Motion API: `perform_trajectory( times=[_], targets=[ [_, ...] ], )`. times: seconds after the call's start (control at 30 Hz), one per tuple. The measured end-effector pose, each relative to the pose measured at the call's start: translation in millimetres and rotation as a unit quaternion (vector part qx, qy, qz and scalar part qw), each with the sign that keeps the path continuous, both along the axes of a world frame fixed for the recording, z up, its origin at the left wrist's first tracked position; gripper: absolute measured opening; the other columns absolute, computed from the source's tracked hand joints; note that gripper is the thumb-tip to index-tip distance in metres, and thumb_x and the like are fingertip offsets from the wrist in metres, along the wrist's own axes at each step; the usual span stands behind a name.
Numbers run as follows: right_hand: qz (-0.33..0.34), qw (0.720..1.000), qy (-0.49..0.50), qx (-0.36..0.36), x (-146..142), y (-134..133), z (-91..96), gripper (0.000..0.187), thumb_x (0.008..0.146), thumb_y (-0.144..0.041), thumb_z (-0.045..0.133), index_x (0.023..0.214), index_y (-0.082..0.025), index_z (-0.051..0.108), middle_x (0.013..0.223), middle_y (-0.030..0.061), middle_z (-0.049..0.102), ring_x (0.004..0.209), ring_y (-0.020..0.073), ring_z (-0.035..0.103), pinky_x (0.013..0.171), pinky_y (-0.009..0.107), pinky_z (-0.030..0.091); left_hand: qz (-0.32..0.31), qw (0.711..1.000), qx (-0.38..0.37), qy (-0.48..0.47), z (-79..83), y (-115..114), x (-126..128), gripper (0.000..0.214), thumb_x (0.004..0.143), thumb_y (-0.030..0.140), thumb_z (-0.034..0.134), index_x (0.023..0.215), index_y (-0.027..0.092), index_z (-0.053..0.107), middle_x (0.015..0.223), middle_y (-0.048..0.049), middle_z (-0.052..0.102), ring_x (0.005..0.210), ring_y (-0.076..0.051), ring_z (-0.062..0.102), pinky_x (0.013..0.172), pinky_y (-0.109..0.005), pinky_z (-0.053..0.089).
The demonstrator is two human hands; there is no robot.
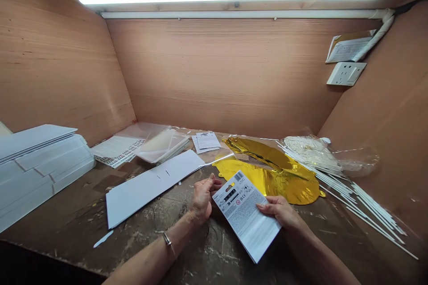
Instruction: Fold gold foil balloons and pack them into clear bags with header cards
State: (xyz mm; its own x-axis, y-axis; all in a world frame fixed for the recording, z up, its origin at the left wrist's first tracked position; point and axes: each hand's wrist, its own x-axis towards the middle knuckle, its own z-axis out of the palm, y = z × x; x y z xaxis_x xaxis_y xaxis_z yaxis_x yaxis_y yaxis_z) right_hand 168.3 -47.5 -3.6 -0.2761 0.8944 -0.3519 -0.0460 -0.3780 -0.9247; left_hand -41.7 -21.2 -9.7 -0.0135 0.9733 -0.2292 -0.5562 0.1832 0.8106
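A white printed card packet (247,216) with a hang hole, barcode and small text is tilted over the table. My right hand (284,213) grips its right edge, thumb on the printed face and fingers behind. Beside the upper left edge, my left hand (203,196) is closed, thumb against the curled fingers. Some of its fingertips reach toward the card's corner; what they pinch, if anything, is hidden. Just beyond the card lie flat gold foil balloons (290,182), partly overlapping.
White card stacks (50,160) stand left, near a long white card (150,189). Behind are clear plastic sleeves (163,147), printed sheets (117,149) and small printed cards (206,141). White sticks (377,213) and a plastic bag (310,151) lie right. Wooden walls enclose the table.
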Motion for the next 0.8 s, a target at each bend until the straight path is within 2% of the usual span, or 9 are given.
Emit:
perform_trajectory(
  times=[0.3,0.57,0.8],
  targets=[
    [-0.059,0.998,0.001,0.021,-2.1,-3.7,-9.4,0.022,0.062,-0.029,0.064,0.072,-0.009,0.066,0.062,0.0071,0.067,0.049,0.0171,0.059,0.047,0.025,0.043,0.017,1.000,0.017,0.009,-1.2,-8.7,13.0,0.039,0.061,0.047,0.064,0.064,0.008,0.060,0.057,-0.0089,0.065,0.044,-0.014,0.056,0.043,-0.024,0.040],
    [-0.035,0.999,0.022,-0.015,-2.3,-4.3,-5.9,0.023,0.063,-0.027,0.064,0.077,-0.009,0.065,0.068,0.0092,0.068,0.055,0.0188,0.061,0.051,0.027,0.046,0.035,0.999,0.020,0.028,-1.9,0.6,8.4,0.037,0.060,0.046,0.065,0.059,0.009,0.057,0.052,-0.0079,0.063,0.045,-0.016,0.057,0.044,-0.024,0.041],
    [-0.071,0.997,-0.010,-0.022,-1.3,2.7,-8.7,0.021,0.061,-0.026,0.065,0.072,-0.008,0.064,0.061,0.0082,0.066,0.049,0.0166,0.059,0.046,0.025,0.043,-0.010,0.999,0.026,-0.042,1.1,-8.8,16.0,0.033,0.056,0.039,0.070,0.059,0.008,0.059,0.055,-0.0046,0.063,0.047,-0.012,0.056,0.049,-0.024,0.045]
  ],
)
